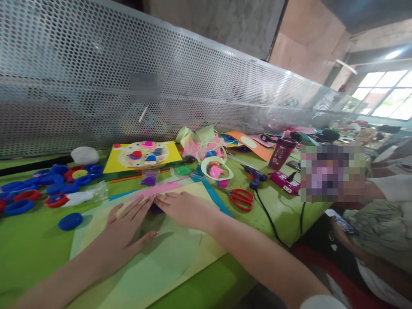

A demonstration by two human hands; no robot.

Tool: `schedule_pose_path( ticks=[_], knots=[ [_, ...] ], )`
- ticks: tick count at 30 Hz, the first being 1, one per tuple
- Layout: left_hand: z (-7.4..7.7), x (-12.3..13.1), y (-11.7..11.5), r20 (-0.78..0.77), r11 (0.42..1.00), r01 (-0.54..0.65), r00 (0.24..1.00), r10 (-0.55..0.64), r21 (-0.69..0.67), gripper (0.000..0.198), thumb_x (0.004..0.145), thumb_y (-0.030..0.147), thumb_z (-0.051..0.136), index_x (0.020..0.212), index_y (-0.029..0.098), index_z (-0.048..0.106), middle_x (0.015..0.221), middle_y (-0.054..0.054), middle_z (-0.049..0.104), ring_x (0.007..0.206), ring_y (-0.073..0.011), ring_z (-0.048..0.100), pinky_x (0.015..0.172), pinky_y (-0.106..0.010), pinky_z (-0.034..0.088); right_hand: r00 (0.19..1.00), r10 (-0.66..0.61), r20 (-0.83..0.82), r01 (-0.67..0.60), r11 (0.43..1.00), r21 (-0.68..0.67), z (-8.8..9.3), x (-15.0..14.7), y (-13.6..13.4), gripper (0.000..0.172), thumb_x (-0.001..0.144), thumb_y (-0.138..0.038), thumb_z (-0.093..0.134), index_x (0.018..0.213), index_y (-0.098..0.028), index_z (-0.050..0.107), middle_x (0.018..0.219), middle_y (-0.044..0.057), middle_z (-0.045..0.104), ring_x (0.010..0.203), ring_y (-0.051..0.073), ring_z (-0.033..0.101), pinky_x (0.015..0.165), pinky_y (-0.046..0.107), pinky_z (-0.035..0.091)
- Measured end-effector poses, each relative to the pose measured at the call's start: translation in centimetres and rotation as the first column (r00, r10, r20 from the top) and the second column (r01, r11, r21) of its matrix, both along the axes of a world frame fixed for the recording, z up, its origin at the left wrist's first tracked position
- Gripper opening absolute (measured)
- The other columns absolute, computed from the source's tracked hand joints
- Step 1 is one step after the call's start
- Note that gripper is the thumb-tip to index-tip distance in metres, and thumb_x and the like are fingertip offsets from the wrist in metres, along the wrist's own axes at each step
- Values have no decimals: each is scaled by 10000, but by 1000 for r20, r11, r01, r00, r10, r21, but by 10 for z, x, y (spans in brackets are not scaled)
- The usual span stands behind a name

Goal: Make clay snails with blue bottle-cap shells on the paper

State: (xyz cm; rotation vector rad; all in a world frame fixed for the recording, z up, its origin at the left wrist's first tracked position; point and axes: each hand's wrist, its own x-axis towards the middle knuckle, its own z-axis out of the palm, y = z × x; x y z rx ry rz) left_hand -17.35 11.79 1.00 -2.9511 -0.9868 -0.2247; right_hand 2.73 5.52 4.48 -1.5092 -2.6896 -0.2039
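Observation:
My left hand (127, 229) lies flat, fingers stretched out, on a pale green sheet of paper (154, 266) on the green table (28, 244). My right hand (183, 208) rests beside it, fingers extended and together, pressing on the same stack of paper. Between the fingertips of both hands sits a small dark purple piece (156, 209), partly hidden. A pink paper strip (157, 189) lies just beyond the fingertips.
Red-handled scissors (241, 198) and a blue glue gun (255, 175) with its black cord lie to the right. Blue and red plastic rings (54, 184) are scattered at the left. A yellow sheet with a decorated disc (143, 155) lies behind. A person sits at the right. A perforated metal screen (96, 77) backs the table.

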Motion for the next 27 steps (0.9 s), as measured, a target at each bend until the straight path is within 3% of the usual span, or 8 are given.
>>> schedule_pose_path(
  ticks=[4,7,13,22,27],
  knots=[
    [-3,-4,-2,68,999,-13,998,10,39,632,908,491,292,1444,155,278,1527,-113,273,1416,-280,201,1122,-517,151,1000,-21,12,21,1000,4,-1,-1,0,437,939,-71,310,1371,-42,372,1461,120,372,1282,246,433,939,400,496],
    [-1,-5,-4,76,999,-20,997,17,37,577,912,455,304,1418,178,340,1503,-95,344,1401,-256,252,1128,-480,153,1000,-28,8,28,1000,-1,0,-1,0,435,938,-75,322,1369,-48,375,1459,117,379,1298,237,415,970,399,478],
    [7,-3,-5,60,999,-33,998,31,36,524,904,426,313,1366,206,424,1422,-94,474,1336,-296,377,1084,-541,163,999,-41,-6,41,999,-28,3,-2,0,441,918,-62,346,1356,-72,397,1451,113,394,1268,226,455,946,388,499],
    [10,0,-7,45,997,-77,996,77,-8,529,892,407,272,1347,197,442,1407,-93,493,1323,-288,404,1081,-527,196,998,-59,-9,59,998,-37,9,-4,-3,449,904,-53,358,1349,-84,411,1444,118,402,1224,234,504,908,369,521],
    [12,0,-8,30,997,-68,997,69,-34,588,883,433,260,1395,165,373,1452,-111,422,1348,-305,361,1075,-561,206,999,-50,-9,50,998,-35,7,-3,-3,453,906,-50,346,1356,-55,385,1442,124,406,1197,239,526,908,391,521]
  ],
)
